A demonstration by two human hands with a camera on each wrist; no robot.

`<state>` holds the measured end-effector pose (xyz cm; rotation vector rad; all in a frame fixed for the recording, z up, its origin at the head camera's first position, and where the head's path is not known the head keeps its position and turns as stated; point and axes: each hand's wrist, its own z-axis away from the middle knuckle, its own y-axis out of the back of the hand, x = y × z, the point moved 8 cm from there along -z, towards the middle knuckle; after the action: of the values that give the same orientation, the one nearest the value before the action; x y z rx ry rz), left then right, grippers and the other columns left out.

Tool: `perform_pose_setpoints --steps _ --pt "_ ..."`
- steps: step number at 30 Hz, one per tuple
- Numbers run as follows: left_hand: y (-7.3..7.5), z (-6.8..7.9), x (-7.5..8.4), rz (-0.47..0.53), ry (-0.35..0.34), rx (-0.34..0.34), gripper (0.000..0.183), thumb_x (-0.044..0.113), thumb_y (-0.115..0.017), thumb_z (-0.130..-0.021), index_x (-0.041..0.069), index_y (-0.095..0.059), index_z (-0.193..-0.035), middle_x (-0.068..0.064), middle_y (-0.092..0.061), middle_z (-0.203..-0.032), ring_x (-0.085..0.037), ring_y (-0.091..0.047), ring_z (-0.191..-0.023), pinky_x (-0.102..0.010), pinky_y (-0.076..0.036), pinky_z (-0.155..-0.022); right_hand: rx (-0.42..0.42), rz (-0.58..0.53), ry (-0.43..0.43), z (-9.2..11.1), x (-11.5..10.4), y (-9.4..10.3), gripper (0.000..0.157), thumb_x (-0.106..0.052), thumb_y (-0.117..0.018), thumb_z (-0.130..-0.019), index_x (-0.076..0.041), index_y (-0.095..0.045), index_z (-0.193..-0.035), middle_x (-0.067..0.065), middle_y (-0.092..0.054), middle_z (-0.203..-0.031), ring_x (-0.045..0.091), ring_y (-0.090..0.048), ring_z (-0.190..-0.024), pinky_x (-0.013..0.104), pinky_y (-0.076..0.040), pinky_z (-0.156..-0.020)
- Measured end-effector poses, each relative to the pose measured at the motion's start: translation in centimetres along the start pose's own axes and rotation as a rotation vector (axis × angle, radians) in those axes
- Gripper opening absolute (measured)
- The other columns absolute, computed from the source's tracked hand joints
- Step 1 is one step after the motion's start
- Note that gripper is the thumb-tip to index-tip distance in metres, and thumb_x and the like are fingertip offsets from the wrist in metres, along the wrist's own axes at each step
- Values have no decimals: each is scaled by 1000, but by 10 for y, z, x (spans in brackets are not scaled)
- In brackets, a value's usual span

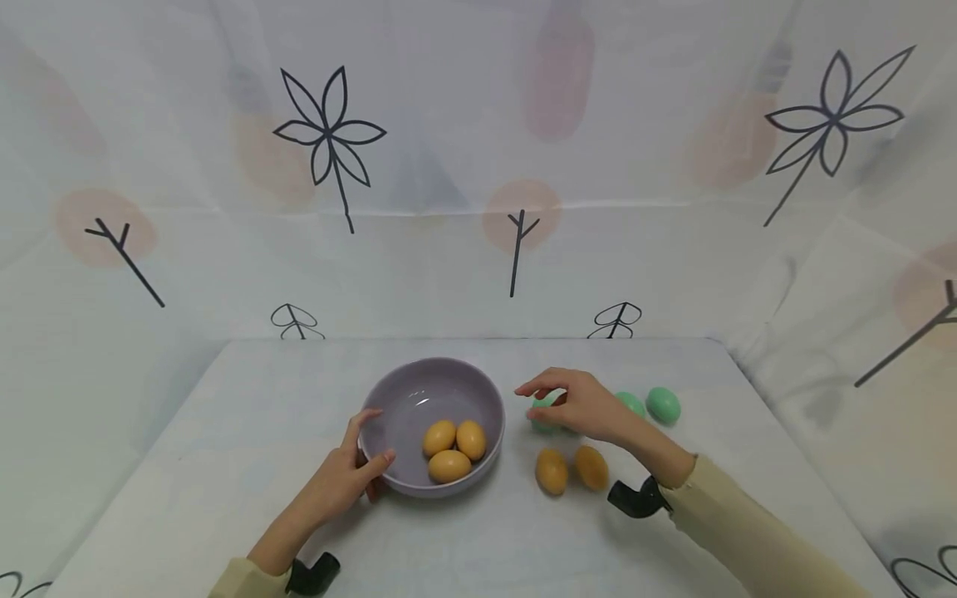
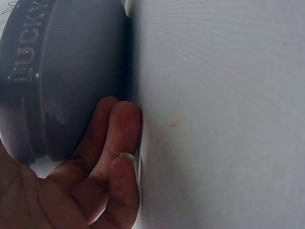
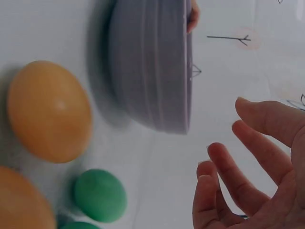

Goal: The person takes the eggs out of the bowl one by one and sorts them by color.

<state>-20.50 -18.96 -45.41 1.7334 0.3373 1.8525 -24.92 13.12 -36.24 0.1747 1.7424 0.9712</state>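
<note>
My left hand (image 1: 340,482) holds the near left side of a purple-grey bowl (image 1: 399,415), its thumb over the rim and other fingers low on the outer wall. Three orange-yellow eggs (image 1: 449,467) lie inside the bowl. To the right of the bowl, my right hand (image 1: 586,405) hovers with fingers spread and loosely bent, nothing between them. It partly hides a green egg (image 1: 544,417) from the head view. On the table in the right wrist view, a green egg (image 3: 100,195) and an orange-yellow egg (image 3: 50,111) lie below the hand.
Two orange-yellow eggs (image 1: 552,472) sit on the white tabletop (image 1: 247,448) nearer to me than the right hand. Further right is another green egg (image 1: 664,405), with one beside it partly behind the right wrist. A patterned cloth (image 1: 449,274) hangs behind the table.
</note>
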Motion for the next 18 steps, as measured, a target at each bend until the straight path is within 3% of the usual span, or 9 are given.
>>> perform_pose_setpoints --steps 5,11,18 --pt "-1 -1 -1 -13 11 -2 70 39 -62 -98 28 -20 -152 -4 -62 -66 -21 -60 -61 -31 -44 -62 -65 -25 51 -19 -19 -7 32 -24 -75 -91 -13 -72 -121 -2 -67 -113 17 -58 -101 33 -51 -86" --pt "-1 0 -1 -16 17 -5 71 40 -62 -98 28 -19 -153 -5 -62 -67 -21 -59 -61 -31 -44 -61 -189 -99 128 -39 -37 -24 28 -19 -73 -92 -12 -72 -119 3 -68 -117 31 -59 -106 34 -50 -89" --pt "0 1 1 -14 5 -7 71 42 -62 -98 27 -19 -152 -4 -62 -65 -20 -59 -61 -30 -43 -61 -366 -37 167 -58 -48 -46 30 -17 -73 -91 -14 -72 -121 6 -67 -121 25 -58 -110 32 -47 -93"
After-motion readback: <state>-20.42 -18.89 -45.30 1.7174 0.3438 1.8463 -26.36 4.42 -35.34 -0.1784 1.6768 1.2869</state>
